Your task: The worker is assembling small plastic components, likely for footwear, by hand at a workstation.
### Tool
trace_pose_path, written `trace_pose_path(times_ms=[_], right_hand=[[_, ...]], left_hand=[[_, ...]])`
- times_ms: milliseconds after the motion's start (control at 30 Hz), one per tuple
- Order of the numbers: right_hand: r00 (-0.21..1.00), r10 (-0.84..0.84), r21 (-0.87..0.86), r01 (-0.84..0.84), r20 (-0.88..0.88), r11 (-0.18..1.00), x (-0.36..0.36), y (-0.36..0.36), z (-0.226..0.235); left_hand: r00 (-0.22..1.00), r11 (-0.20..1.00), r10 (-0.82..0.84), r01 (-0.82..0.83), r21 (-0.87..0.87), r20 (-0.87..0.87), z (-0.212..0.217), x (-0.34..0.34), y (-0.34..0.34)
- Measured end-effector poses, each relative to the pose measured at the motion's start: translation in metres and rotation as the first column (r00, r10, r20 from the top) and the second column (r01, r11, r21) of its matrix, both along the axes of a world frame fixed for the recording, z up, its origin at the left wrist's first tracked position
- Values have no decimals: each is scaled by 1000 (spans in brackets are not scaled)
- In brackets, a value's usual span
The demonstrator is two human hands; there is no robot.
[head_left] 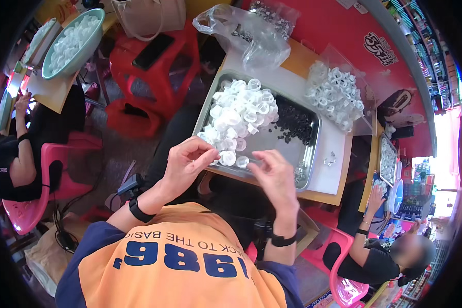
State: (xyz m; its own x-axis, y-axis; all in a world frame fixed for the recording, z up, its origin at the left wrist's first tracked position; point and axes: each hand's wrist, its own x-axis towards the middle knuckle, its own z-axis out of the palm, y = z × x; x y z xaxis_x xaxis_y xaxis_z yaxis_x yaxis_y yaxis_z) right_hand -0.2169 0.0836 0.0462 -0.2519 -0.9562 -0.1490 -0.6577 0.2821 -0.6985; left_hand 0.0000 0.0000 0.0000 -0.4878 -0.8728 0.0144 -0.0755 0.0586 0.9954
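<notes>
My left hand (187, 163) is at the tray's near left edge, its thumb and forefinger pinched together beside the heap of white and clear plastic caps (244, 105). Whatever lies between those fingertips is too small to make out. To its right, my right hand (276, 179) hovers over the near rim, thumb and fingers slightly apart, with nothing visible in them. A single round clear cap (242, 161) lies close to its fingertips. The heap fills the left of the metal tray (251, 149), and small black parts (294, 123) are spread at the far right inside it.
A bag of white ring-like parts (336, 95) lies right of the tray, near a few small clear pieces (330, 159). Behind are a clear plastic bag (262, 49) and a red stool (154, 61) bearing a phone (153, 51). Other people sit left and right.
</notes>
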Motion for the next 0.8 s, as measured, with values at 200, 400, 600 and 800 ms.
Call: trace_pose_path(times_ms=[200,400,600,800], right_hand=[[980,-62,-224,18,-191,974,12,4,-44],[994,-97,-84,100,44,991,11,5,-48],[891,-261,-29,293,372,956,8,9,-31],[915,-54,-286,180,399,941,17,20,-17]], left_hand=[[991,994,-18,32,101,-134,0,-6,4],[997,992,-39,48,120,-70,3,-5,9],[981,931,-48,112,348,-187,2,-5,11],[957,792,-62,219,569,-282,14,-15,15]])
